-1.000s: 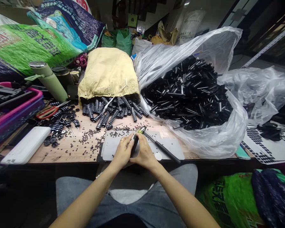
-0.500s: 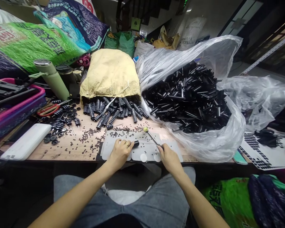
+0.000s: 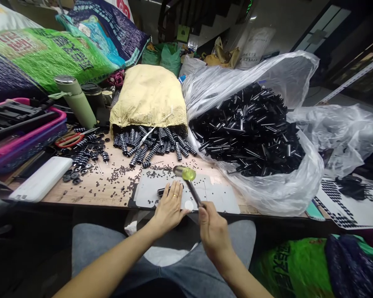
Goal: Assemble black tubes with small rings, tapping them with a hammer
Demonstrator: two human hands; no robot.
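Observation:
My left hand (image 3: 170, 203) lies flat over a short black tube (image 3: 162, 191) on the grey plate (image 3: 217, 198), fingers stretched out; part of the tube is hidden beneath them. In my right hand (image 3: 214, 225) is the handle of a small hammer (image 3: 189, 176) with a yellow-green end. The hammer head is raised over the plate, just beyond my left fingers. Tiny black rings (image 3: 121, 174) are scattered on the wooden table and over the plate.
Behind the plate, a yellow sack (image 3: 149, 97) spills ringed black rods (image 3: 149, 145). A clear plastic bag (image 3: 267, 198) of black tubes (image 3: 248, 128) stands right. At left are a white box (image 3: 42, 178), red-handled scissors (image 3: 69, 140), a green flask (image 3: 77, 103) and a pink-rimmed basket (image 3: 54, 118).
The hammer has been lifted and its head turned. My left hand has opened from its grip and now lies flat over the tube, which has shifted left.

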